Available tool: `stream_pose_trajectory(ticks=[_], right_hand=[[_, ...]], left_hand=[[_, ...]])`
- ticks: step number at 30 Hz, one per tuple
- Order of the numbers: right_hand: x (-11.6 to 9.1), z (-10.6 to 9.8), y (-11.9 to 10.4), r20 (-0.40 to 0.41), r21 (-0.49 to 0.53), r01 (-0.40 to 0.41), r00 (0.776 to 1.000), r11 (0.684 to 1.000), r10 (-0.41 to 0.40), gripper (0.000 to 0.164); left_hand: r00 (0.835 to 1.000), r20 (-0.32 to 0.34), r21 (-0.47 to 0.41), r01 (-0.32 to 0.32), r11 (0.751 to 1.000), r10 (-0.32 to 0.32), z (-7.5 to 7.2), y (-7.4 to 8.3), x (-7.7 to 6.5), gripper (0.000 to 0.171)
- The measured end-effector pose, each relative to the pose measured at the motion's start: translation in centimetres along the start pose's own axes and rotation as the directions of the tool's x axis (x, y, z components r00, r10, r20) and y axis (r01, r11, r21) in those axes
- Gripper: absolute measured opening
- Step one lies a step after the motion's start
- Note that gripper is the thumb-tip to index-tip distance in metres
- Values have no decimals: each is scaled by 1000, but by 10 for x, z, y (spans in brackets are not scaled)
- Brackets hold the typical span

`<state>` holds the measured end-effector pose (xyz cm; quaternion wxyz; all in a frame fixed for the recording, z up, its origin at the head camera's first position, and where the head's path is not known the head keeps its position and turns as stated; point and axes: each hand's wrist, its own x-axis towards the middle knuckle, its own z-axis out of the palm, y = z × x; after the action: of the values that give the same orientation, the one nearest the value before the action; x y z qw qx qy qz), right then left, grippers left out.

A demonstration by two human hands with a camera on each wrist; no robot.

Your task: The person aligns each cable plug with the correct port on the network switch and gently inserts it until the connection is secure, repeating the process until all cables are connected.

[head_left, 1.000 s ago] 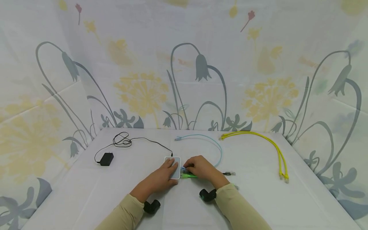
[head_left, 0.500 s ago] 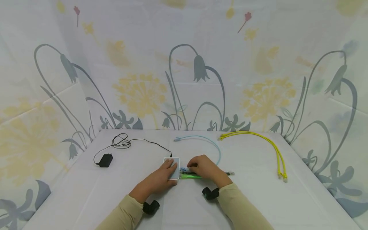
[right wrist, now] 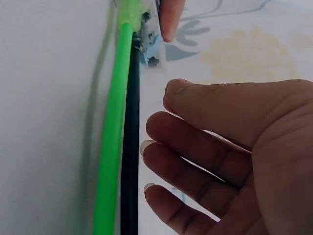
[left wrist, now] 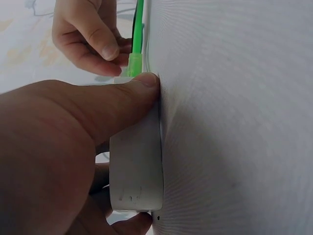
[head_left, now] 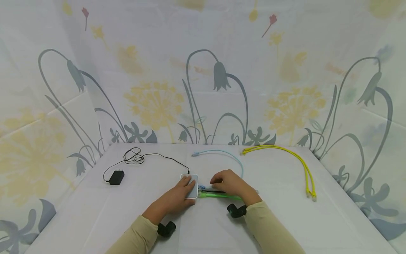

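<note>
White rounded plastic box point(left wrist: 137, 171) lies flat on white cloth-topped table point(head_left: 203, 229), gripped by left hand point(head_left: 174, 199); right hand point(head_left: 229, 183) loosely curled, empty, beside bright-green round cable point(right wrist: 110, 137) (best brace firmly, keep cable straight).

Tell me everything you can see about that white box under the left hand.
The white box has rounded corners, a greyish top and smooth, plastic-looking sides, one with faint marks. It lies flat on the white table. The left hand holds it, hiding part of the top. A thin black cord meets its far edge; a green cable, a black cable and a light blue plug are at its right side.
</note>
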<state>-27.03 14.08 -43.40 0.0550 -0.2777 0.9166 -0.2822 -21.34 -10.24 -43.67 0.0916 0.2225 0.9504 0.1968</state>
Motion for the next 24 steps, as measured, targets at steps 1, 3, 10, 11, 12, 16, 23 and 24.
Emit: stream_pose_trajectory(ticks=[1, 3, 10, 11, 12, 16, 23, 24], right_hand=[[-1, -2, 0, 5, 9, -11, 1000, 1000, 11, 13], [-3, -5, 1, 6, 26, -28, 1000, 999, 28, 14], [-10, -20, 6, -5, 41, -76, 997, 996, 76, 16], [-11, -22, 8, -5, 42, -83, 997, 996, 83, 16], [-12, -24, 9, -5, 43, -92, 996, 995, 92, 16], [-16, -32, 13, -2, 52, -127, 992, 991, 127, 17], [-22, -40, 23, -10, 57, -159, 987, 986, 160, 17], [-23, -41, 24, -12, 59, -161, 987, 985, 162, 17]], left_hand=[[1000, 0, 2, 0, 1000, 0, 0, 0, 0, 71], [1000, 0, 2, 1, 1000, -1, 1, -1, 0, 71], [1000, -9, 3, -4, 1000, 4, 3, -4, 2, 71], [1000, -10, 3, -6, 1000, 6, 4, -4, 2, 71], [1000, -12, 2, -9, 1000, 9, 4, -4, 3, 71], [1000, -13, -1, -15, 1000, 15, 4, -5, 3, 71], [1000, -11, -7, -13, 1000, 13, 3, -4, 3, 70], [1000, -11, -7, -12, 1000, 12, 3, -3, 3, 70]])
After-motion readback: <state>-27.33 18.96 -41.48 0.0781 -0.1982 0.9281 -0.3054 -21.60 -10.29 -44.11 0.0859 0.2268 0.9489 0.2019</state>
